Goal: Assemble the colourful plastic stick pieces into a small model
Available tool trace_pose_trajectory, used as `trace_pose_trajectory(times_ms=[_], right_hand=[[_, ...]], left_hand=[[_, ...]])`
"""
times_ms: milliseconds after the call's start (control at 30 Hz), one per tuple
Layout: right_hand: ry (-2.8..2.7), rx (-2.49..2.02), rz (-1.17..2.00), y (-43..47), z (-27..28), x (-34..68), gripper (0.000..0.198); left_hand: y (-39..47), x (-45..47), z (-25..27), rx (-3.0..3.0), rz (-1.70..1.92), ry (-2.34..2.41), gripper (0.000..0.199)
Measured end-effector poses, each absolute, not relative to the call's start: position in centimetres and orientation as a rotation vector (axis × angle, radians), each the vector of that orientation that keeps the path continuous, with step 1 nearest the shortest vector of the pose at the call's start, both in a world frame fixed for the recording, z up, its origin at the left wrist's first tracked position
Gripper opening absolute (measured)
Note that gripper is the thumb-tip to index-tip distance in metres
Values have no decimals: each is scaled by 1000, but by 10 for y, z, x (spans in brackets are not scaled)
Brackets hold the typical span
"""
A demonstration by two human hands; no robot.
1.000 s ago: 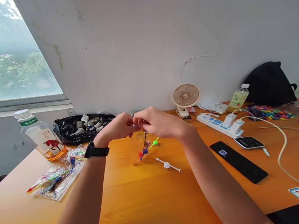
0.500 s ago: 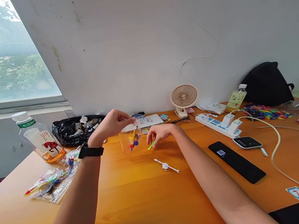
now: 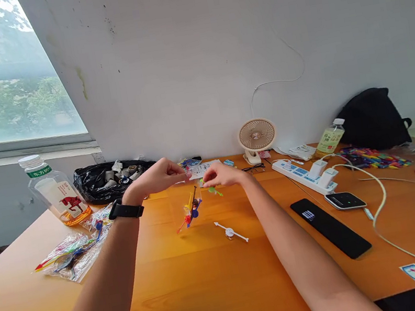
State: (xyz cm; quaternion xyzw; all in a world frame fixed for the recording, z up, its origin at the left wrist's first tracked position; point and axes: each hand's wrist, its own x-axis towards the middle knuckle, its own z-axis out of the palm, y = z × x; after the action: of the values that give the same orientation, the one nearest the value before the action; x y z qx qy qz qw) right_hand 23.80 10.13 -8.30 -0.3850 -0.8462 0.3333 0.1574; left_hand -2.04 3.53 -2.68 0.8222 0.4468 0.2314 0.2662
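My left hand (image 3: 159, 178), with a black watch on its wrist, pinches the top of a small clear plastic bag (image 3: 187, 207) that hangs above the orange table (image 3: 197, 284). Inside the bag are coloured sticks with red and blue beads. My right hand (image 3: 222, 175) is raised next to the bag's mouth and pinches a small green stick piece (image 3: 214, 192). A white stick with a round disc (image 3: 230, 231) lies on the table just below my hands.
Clear bags of coloured pieces (image 3: 72, 247) and a drink bottle (image 3: 55, 190) are at the left, a black bag of scraps (image 3: 110, 179) behind. A small fan (image 3: 257, 138), power strip (image 3: 306, 173), two phones (image 3: 334, 231), cables and a black pouch (image 3: 374, 119) fill the right side.
My hands parted from above the bag. The right hand dipped to the table, picked up the green piece and rose to the bag's mouth; the left kept holding the bag.
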Motion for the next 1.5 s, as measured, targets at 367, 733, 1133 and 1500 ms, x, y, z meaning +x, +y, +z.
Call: trace_pose_trajectory(times_ms=[367,733,1133,1500], right_hand=[[-2003,-593,944,31,1,225,27],[-2325,-742,847,19,-15,190,22],[-2348,-938,560,25,-15,195,24],[-2876,-1601,1682,68,-88,205,52]], left_hand=[[38,-16,-30,2185,562,1114,38],[33,-22,-23,2181,499,1200,27],[34,-29,-25,2182,552,1241,33],[45,-36,-34,2153,551,1367,35]])
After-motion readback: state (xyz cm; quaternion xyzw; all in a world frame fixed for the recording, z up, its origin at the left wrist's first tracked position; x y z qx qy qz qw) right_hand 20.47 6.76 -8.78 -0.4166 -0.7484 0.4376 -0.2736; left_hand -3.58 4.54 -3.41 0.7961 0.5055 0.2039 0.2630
